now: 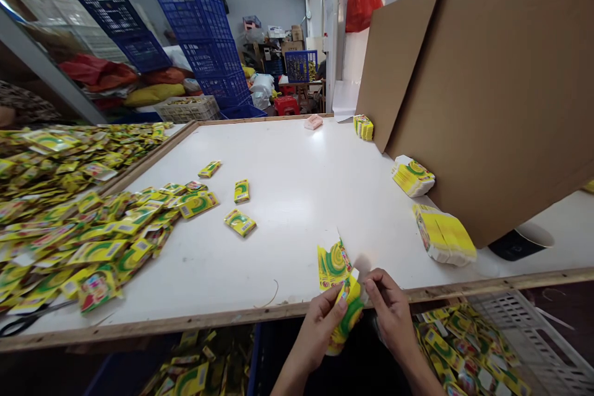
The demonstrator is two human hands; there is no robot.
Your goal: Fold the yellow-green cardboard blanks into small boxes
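Observation:
My left hand [322,323] is closed around a small yellow-and-green printed carton [349,312], tilted over the table's front edge. A white flap shows at the carton's top. Close by on the right, my right hand [388,306] has its thumb and fingers pinched together beside the carton. What sits in that pinch, if anything, is too small to make out. Just beyond my hands, a few flat yellow-and-green cartons [333,263] lie overlapping on the white table [288,210].
Several cartons [125,223] are heaped at left, near black scissors [32,320]. Stacked flat cartons [445,232] stand right, before cardboard sheets [501,93] and a dark cup [522,242]. Below the wooden edge [204,320] are crates of cartons [468,346]. Blue crates [204,43] rise behind.

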